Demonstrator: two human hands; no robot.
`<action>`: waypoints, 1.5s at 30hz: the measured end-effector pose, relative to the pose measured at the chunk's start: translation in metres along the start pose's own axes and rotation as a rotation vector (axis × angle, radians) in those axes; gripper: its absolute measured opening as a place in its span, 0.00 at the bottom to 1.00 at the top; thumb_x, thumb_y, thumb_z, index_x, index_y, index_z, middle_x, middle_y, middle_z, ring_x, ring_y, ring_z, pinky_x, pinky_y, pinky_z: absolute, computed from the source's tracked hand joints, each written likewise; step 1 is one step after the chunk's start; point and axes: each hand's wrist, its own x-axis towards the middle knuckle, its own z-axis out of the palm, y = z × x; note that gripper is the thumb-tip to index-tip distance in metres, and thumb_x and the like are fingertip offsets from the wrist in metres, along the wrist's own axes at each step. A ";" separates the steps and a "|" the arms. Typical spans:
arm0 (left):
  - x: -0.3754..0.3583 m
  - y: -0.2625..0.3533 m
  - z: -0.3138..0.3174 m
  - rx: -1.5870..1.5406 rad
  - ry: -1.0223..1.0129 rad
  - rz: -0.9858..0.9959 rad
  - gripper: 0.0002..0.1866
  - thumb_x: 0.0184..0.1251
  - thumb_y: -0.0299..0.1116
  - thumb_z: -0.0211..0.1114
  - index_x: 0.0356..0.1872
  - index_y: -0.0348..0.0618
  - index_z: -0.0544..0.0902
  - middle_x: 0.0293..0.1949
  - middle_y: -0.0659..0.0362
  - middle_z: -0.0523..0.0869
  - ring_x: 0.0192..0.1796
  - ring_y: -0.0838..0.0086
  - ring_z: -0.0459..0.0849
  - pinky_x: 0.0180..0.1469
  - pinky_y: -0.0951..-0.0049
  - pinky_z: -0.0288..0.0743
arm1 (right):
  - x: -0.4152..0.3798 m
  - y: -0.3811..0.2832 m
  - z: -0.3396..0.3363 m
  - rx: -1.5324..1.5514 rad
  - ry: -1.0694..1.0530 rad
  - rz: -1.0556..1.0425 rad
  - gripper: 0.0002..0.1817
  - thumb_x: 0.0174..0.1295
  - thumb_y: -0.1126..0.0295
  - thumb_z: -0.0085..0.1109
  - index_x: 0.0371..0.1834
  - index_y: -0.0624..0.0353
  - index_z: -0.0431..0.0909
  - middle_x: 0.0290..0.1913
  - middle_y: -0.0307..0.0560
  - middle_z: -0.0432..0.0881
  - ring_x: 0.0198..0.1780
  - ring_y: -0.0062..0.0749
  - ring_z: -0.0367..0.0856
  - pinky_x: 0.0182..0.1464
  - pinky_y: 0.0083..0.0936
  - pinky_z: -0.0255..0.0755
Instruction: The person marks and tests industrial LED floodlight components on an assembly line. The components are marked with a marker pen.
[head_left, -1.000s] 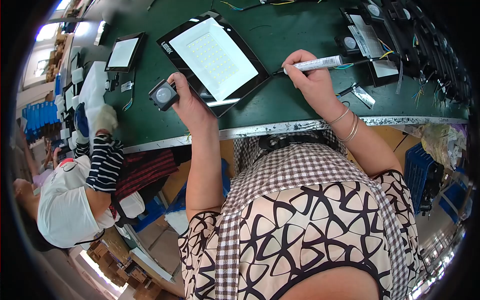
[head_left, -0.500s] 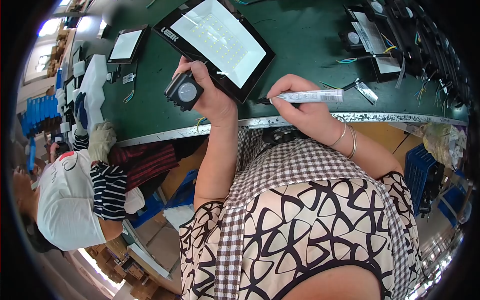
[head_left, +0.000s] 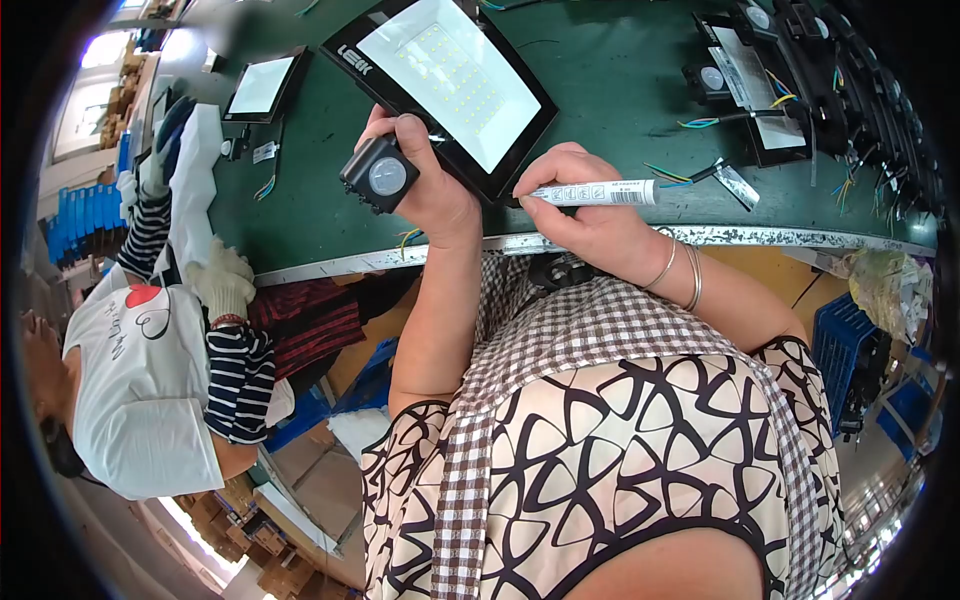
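My left hand [head_left: 435, 190] grips the black sensor housing [head_left: 380, 175] with its round pale lens, at the lower left of a floodlight. The floodlight [head_left: 450, 85] is tilted, with a black frame and a white face dotted with yellow LEDs. My right hand [head_left: 590, 205] pinches a white marker [head_left: 600, 193] near its tip. The marker's tip is at the floodlight's lower corner; whether it touches the frame cannot be seen.
A green table [head_left: 600, 90] carries a smaller floodlight [head_left: 262, 88] at left, and several black lights [head_left: 770, 135] with loose wires at right. A co-worker [head_left: 150, 380] in gloves sits at left beside white foam [head_left: 195, 180]. A blue crate [head_left: 840, 335] stands at lower right.
My right hand and the marker have moved left to the floodlight's lower corner. The floodlight and my left hand have shifted slightly right in view. The co-worker's arms have moved.
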 end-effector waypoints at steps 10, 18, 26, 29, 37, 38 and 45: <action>0.002 -0.001 0.000 0.018 0.043 -0.014 0.07 0.65 0.28 0.59 0.41 0.39 0.72 0.49 0.53 0.73 0.50 0.72 0.72 0.56 0.69 0.64 | -0.009 0.012 -0.007 0.121 0.137 0.220 0.01 0.54 0.74 0.57 0.29 0.58 0.76 0.29 0.38 0.78 0.34 0.28 0.73 0.38 0.24 0.67; 0.004 0.005 0.004 -0.128 0.021 -0.083 0.09 0.66 0.30 0.59 0.42 0.40 0.72 0.49 0.55 0.73 0.51 0.74 0.71 0.56 0.70 0.64 | -0.002 0.013 -0.005 0.155 0.113 0.208 0.03 0.55 0.72 0.58 0.30 0.58 0.76 0.30 0.38 0.78 0.36 0.28 0.73 0.39 0.24 0.68; 0.004 -0.001 -0.001 -0.058 0.009 -0.079 0.09 0.67 0.31 0.58 0.43 0.39 0.71 0.49 0.55 0.74 0.49 0.75 0.71 0.56 0.71 0.65 | 0.001 0.021 0.000 0.102 0.118 0.142 0.03 0.54 0.71 0.59 0.29 0.56 0.76 0.28 0.37 0.78 0.34 0.30 0.73 0.38 0.25 0.67; 0.003 0.000 0.005 -0.011 0.025 -0.050 0.07 0.69 0.33 0.56 0.41 0.41 0.71 0.39 0.61 0.73 0.42 0.79 0.72 0.48 0.73 0.67 | 0.002 0.024 -0.001 0.051 0.147 0.141 0.03 0.54 0.72 0.59 0.29 0.56 0.76 0.28 0.38 0.78 0.33 0.29 0.72 0.36 0.25 0.67; 0.003 0.001 0.009 -0.033 0.043 -0.054 0.06 0.70 0.34 0.55 0.39 0.43 0.72 0.35 0.64 0.74 0.39 0.81 0.72 0.44 0.74 0.68 | -0.001 0.030 -0.003 0.170 0.261 0.242 0.02 0.55 0.75 0.58 0.29 0.59 0.75 0.27 0.37 0.76 0.29 0.21 0.71 0.31 0.19 0.65; 0.003 0.000 0.007 -0.036 0.050 -0.071 0.06 0.70 0.34 0.55 0.39 0.43 0.72 0.35 0.64 0.74 0.39 0.81 0.72 0.44 0.74 0.67 | -0.001 0.028 -0.004 0.199 0.267 0.255 0.02 0.55 0.75 0.57 0.30 0.60 0.75 0.27 0.36 0.75 0.30 0.19 0.71 0.31 0.18 0.65; 0.018 0.002 0.002 -0.182 0.004 -0.221 0.06 0.69 0.34 0.56 0.41 0.45 0.73 0.39 0.64 0.75 0.43 0.80 0.74 0.47 0.73 0.69 | -0.010 0.034 -0.022 0.261 0.385 0.325 0.01 0.58 0.77 0.55 0.31 0.61 0.74 0.27 0.33 0.73 0.28 0.13 0.69 0.29 0.13 0.63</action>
